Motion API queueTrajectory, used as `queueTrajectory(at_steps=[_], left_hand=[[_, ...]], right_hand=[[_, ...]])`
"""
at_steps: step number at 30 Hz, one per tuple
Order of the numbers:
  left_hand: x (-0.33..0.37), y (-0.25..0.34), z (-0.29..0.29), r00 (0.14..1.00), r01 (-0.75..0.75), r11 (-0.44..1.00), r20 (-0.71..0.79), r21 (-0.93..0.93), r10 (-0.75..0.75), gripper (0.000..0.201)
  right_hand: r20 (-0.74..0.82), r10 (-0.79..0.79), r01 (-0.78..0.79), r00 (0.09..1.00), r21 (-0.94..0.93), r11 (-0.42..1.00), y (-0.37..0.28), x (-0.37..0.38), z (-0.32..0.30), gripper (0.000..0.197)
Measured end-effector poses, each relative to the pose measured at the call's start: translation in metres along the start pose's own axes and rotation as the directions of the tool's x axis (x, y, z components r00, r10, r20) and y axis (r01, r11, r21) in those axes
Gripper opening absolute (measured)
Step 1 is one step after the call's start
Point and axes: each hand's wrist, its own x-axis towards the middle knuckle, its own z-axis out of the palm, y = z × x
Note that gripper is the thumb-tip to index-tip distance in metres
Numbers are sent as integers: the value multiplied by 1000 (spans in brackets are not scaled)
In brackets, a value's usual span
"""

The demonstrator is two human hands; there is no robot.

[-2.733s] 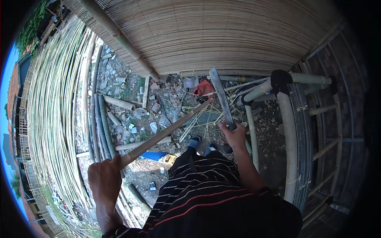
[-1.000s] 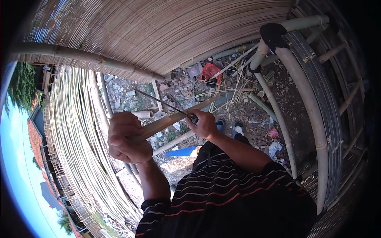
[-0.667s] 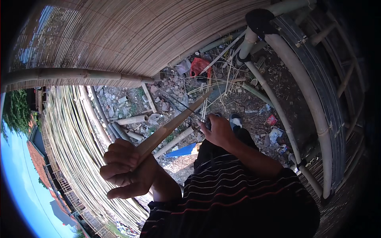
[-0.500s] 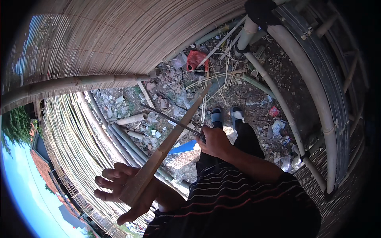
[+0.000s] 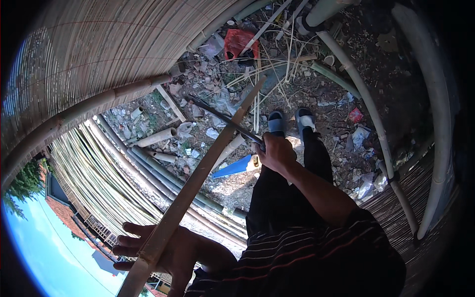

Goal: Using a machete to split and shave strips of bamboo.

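The left hand (image 5: 168, 252), lower left, loosely cradles a bamboo slat (image 5: 203, 168) running up to centre; the right hand (image 5: 277, 153) grips a blade (image 5: 222, 119) laid across it, apparently to split it.

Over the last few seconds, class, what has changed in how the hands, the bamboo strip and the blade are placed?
The left hand has slid down to the near end of the bamboo strip and loosened, fingers now spread. The right hand brought the long blade down from upright, so it now lies across the strip. Both hands keep their things; the bamboo poles on the ground lie as before.
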Motion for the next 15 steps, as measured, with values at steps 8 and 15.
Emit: queueTrajectory(at_steps=[8,15], left_hand=[[6,-43,-3,749,364,922,631,-134,-204,50],[-2,-44,3,842,169,980,503,103,-197,45]], right_hand=[[-85,19,-14,996,58,998,19,23,21,33],[-105,107,-95,989,117,989,30,31,16,27]])
